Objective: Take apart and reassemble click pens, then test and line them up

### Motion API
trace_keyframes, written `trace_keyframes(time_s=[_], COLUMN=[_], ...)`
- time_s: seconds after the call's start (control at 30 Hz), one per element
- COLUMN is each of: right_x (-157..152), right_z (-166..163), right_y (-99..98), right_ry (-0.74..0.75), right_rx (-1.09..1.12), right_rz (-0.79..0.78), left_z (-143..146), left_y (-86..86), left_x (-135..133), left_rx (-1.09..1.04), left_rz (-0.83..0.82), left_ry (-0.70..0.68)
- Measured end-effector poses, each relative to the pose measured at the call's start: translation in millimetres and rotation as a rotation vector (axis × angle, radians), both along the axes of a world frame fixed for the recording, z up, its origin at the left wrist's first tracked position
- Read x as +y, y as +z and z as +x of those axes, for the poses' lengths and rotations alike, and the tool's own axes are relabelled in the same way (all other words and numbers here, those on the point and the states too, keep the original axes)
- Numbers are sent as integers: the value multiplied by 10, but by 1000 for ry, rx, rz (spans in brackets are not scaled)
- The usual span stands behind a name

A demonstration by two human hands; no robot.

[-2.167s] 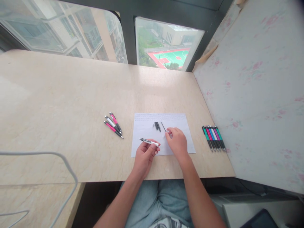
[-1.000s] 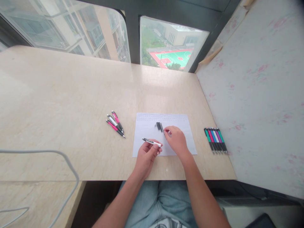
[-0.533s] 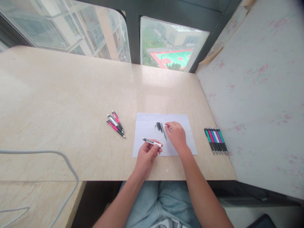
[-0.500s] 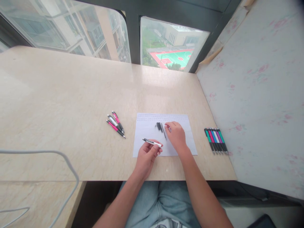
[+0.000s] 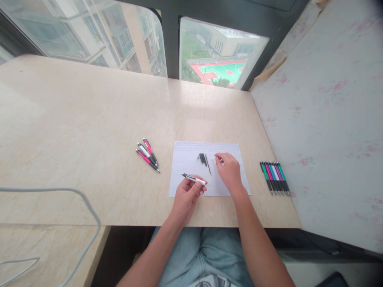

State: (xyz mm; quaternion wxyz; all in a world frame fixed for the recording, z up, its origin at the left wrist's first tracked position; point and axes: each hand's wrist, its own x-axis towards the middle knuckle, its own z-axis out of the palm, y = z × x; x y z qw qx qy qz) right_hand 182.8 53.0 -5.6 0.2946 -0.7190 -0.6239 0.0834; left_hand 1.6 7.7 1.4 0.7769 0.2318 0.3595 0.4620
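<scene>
My left hand (image 5: pixel 187 196) is closed around a white-and-black pen barrel (image 5: pixel 193 178), held level just above the near part of a sheet of paper (image 5: pixel 185 159). My right hand (image 5: pixel 230 173) rests on the paper to the right, fingers pinched at a small pale part that I cannot make out. Small black pen parts (image 5: pixel 202 158) and a thin dark refill (image 5: pixel 208 164) lie on the sheet just left of my right fingertips.
Three pink, white and black pens (image 5: pixel 147 154) lie in a loose pile left of the paper. A row of several coloured pens (image 5: pixel 275 176) lies at the right, near the wall. A beige table (image 5: pixel 89 119) carries it all; a white cable (image 5: pixel 74 195) loops at the left.
My right hand has shifted slightly right and away from the black parts, so the thin refill now lies uncovered. My left hand keeps holding the pen barrel in the same place.
</scene>
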Motion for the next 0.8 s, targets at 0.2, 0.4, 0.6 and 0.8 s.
trace_keyframes(time_s=[0.2,0.4,0.6,0.8], right_x=[28,57,-75,-523], right_z=[-8,-127,-143,-297], right_y=[-28,-9,99,198], right_ry=[14,14,-15,-74], right_rx=[-66,-84,130,835], right_rz=[-70,-99,-43,-210], left_z=[0,2,-2,-1], left_y=[-11,6,19,-7], left_x=[-3,-6,5,1], left_rx=[-1,2,10,32], left_rz=[4,-2,-5,28], left_ry=[3,7,5,-5])
